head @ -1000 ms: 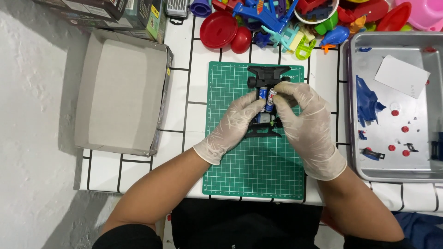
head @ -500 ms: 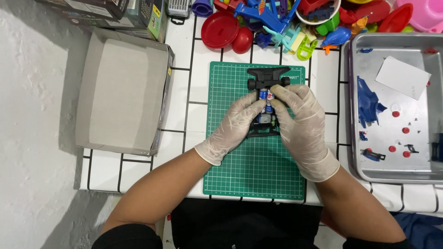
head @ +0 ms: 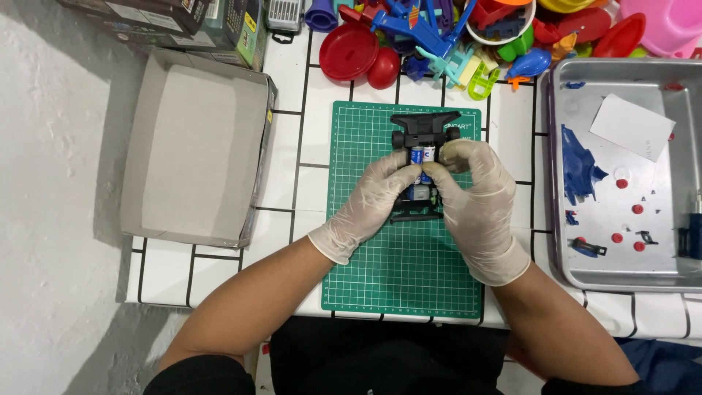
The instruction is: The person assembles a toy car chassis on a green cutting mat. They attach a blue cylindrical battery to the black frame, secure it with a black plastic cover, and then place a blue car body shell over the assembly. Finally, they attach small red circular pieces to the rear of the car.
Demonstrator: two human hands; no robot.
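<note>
A black toy car chassis (head: 425,129) lies on the green cutting mat (head: 404,263), with blue-and-silver batteries (head: 421,155) seated in its middle. Both my hands wear pale gloves. My left hand (head: 374,197) grips the chassis from the left, thumb and fingers pressed at the batteries. My right hand (head: 474,192) closes over the chassis from the right, fingertips meeting the left hand's at the batteries. The rear half of the chassis is mostly hidden beneath my fingers.
An empty grey cardboard box lid (head: 194,146) sits at the left. A metal tray (head: 629,278) at the right holds blue plastic parts, small red pieces and a white card. Colourful plastic toys (head: 439,36) crowd the far edge of the white tiled table.
My right hand has slid slightly down and inward over the chassis; both hands stay clamped around the batteries. The chassis has not moved.
</note>
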